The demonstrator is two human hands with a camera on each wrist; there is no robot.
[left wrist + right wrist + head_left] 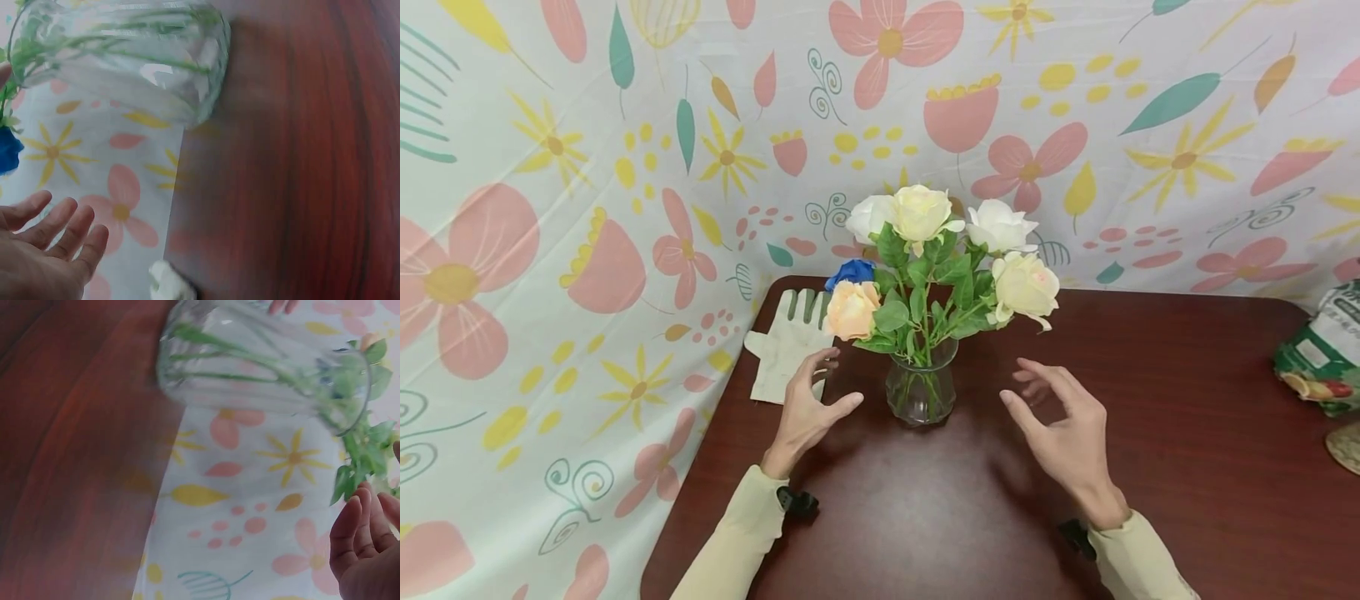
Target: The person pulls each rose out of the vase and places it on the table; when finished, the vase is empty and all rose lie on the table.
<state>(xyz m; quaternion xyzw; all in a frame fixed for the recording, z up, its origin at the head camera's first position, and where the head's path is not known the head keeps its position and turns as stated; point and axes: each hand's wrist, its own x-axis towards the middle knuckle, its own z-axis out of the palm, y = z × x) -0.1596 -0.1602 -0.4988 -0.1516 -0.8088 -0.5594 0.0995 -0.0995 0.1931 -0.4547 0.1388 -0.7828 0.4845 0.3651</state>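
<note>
A clear glass vase [921, 392] stands upright on the dark red-brown table, its green stems showing through the glass. It holds several roses: white [1000, 225], cream [1026, 285], peach [852, 311] and blue [853, 273]. To the left of the vase is my left hand [808, 408], thumb and fingers apart, touching nothing. On the other side my right hand [1067, 425] hovers with loosely bent fingers, also clear of the glass. Both palms face the vase. In the wrist views the vase [125, 59] appears sideways, with a gap between it and each hand.
A white work glove [790, 350] with grey-green fingertips lies at the table's back left, behind my left hand. At the right edge stands a green and white bag [1326, 350], with part of a round woven object [1347, 446] nearby. A flower-printed cloth [685, 208] hangs behind.
</note>
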